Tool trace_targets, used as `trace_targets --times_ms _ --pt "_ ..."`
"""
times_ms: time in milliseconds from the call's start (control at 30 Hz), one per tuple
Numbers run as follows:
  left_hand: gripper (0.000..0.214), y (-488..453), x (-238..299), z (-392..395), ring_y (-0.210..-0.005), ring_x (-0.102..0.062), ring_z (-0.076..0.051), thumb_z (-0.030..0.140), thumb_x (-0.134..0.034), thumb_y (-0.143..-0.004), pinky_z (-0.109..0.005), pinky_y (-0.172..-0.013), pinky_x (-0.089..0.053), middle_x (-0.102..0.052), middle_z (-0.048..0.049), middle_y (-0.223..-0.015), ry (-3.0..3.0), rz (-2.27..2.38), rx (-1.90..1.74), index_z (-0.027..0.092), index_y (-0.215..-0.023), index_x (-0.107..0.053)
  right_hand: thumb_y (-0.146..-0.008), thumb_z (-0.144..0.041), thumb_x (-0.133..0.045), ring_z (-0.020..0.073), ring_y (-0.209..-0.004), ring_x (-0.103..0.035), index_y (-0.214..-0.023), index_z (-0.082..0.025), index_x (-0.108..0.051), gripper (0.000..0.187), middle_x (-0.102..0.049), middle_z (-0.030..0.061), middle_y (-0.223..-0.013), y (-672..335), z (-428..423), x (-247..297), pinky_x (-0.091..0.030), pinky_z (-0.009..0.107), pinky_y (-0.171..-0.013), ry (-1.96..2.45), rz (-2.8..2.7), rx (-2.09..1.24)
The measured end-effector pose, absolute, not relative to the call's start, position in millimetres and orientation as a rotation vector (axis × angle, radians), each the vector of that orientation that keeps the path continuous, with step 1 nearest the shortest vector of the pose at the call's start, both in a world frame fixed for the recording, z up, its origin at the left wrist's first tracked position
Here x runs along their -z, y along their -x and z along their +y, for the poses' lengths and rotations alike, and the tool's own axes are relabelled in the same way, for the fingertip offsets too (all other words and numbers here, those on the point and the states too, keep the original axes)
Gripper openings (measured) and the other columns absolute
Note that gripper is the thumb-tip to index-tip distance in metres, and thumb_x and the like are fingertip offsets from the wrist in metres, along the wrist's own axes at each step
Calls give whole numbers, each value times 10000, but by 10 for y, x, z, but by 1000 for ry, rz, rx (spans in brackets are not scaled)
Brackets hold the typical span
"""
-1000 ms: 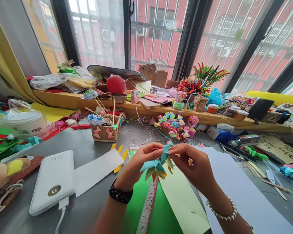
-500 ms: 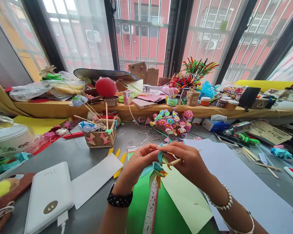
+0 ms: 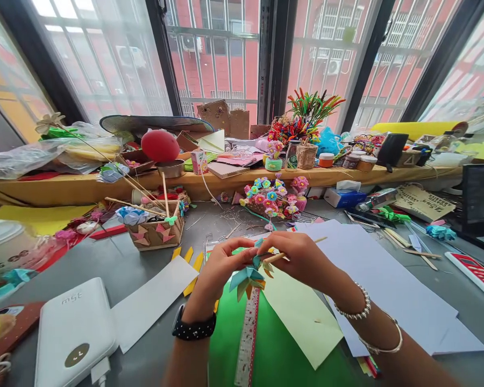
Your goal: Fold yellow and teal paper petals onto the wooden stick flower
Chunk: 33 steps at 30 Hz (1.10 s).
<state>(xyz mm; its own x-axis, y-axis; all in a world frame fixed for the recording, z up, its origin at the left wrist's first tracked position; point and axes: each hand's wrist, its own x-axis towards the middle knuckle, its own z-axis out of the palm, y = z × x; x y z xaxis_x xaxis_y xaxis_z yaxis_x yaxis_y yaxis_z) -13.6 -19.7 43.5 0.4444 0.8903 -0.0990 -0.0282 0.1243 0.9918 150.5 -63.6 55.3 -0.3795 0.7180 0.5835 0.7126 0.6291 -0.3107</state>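
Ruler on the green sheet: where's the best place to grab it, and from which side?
Probably near its close end, coming from the wearer's side and pinching across both long edges. The ruler is a narrow strip lying along the green sheet, and the paper flower blocks its far end from view.

Grey tabletop [image 3: 92, 258], rectangular white plastic power bank [image 3: 72, 317] lower left, brown cardboard box [image 3: 150, 243] left of centre, flat green mat [image 3: 284, 360] bottom centre, large white paper sheets [image 3: 379, 279] lower right
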Motion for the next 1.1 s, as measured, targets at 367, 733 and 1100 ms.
trace_targets --times_ms 367,733,1100 --pt "228 162 -398 -168 -471 -506 -67 291 -726 -578 -177 -462 -380 -579 46 -548 -1178 765 -756 144 -707 -608 -755 -58 -529 121 -706 -586 -869 -199 -607 198 -658 -1 -804 -1533 -644 -570 -415 211 -628 1106 -2182 -95" --pt "247 162 -367 -140 -490 -518 -71 282 -746 -545 -173 -474 -393 -592 30 -568 -1140 815 -816 126 -695 -627 -764 -120 -545 137 -633 -571 -747 -165 -580 60 -621 17 -695 -1393 -682 -500 -390 214 -547 1216 -2128 191" --pt "261 179 -393 -170 -467 -537 -85 298 -753 -516 -176 -456 -406 -619 13 -536 -1134 849 -887 127 -686 -654 -825 -132 -491 135 -735 -595 -939 -201 -593 168 -656 29 -838 -1404 -644 -447 -423 211 -604 1121 -2180 191"
